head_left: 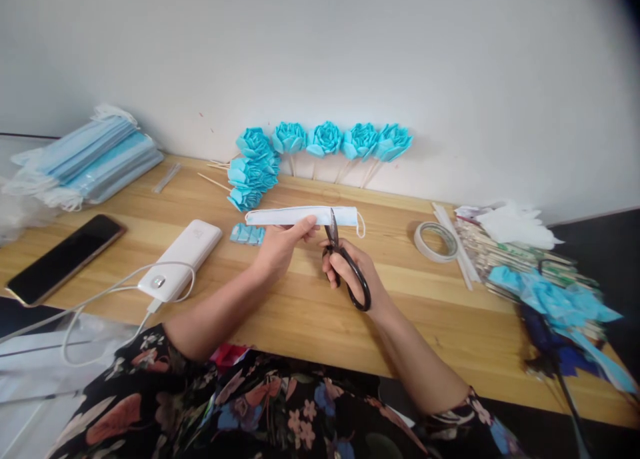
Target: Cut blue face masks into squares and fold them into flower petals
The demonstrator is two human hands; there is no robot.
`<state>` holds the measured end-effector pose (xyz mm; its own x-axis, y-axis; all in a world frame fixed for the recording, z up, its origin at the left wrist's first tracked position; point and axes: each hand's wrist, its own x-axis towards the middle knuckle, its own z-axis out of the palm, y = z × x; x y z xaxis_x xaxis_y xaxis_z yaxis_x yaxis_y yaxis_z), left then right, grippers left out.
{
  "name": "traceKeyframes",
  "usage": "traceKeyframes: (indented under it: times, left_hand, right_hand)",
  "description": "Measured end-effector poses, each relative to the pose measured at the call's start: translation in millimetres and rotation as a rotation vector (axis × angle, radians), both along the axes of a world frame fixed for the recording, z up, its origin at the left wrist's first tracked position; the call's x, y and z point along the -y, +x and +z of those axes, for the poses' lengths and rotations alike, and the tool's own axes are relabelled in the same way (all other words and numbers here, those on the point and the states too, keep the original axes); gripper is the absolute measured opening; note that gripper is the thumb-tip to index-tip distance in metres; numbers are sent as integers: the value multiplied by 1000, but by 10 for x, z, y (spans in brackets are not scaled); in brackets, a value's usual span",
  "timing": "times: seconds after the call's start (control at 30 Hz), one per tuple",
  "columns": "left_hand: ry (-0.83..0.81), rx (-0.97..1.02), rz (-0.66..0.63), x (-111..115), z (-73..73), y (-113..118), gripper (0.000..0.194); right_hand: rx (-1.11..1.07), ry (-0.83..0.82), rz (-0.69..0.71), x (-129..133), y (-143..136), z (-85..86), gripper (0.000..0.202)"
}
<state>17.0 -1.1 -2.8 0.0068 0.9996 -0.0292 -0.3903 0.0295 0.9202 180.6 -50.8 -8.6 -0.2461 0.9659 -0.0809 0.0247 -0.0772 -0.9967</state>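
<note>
In the head view, at the middle of the desk [300, 299], the left hand [286, 244] pinches one folded mask [275, 216], thumb on its near face and fingers beneath. The right hand [353, 264] is curled through the handles of one pair of scissors [361, 282]; a blade crosses the mask toward its right end, the tip close to its far edge. Mask and blades are held above the wood.

The desk's far edge meets the wall, its near edge runs just before the torso, and its right edge lies past the sticks [490, 252]. Wood shows between the right hand and the tape roll [436, 242], giving room to the right; the left forearm has a narrower gap beside the power bank [180, 259].

Counted: one phone [65, 259], one power bank, one tape roll. Four blue flowers [325, 139] lean in a row along the wall; at least three more overlap at their left. The stacked masks [95, 156] at far left overlap too much to count.
</note>
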Motion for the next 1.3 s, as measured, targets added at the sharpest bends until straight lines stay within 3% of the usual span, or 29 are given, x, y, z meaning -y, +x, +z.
traceKeyframes:
  times: [0.4, 0.67, 1.3]
  left_hand:
    - [1, -13, -56, 5, -25, 23, 31]
    - [-67, 158, -157, -20, -10, 21, 35]
    - [-151, 322, -257, -36, 27, 24, 34]
  right_hand:
    - [2, 5, -47, 40, -46, 15, 56]
    - [-25, 1, -43, 42, -48, 17, 57]
    - [-24, 34, -40, 62, -66, 39, 45]
